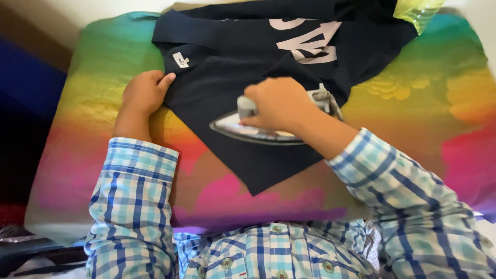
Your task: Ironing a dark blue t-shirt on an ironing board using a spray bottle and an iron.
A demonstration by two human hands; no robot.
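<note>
A rainbow-coloured cloth (93,93) covers the whole surface in front of the person, running from green at the far side through yellow and orange to pink and purple at the near edge. What lies beneath it cannot be told. Spread over its middle is a dark navy shirt (232,77) with pale lettering on the far part and a small white label near the collar; one corner of the shirt points toward the person's body. At the far right edge a clear yellow-green plastic bottle (418,10) rests on the shirt's upper corner, only partly in view. An iron (248,129) with a shiny metal soleplate sits flat on the shirt, tip pointing left. The right hand (279,106) covers the iron's handle, its grip closed around it. The left hand (144,93) rests just left of the iron, fingers curled loosely, pressing down on the shirt's edge below the label. Both sleeves are blue-and-white checked.
</note>
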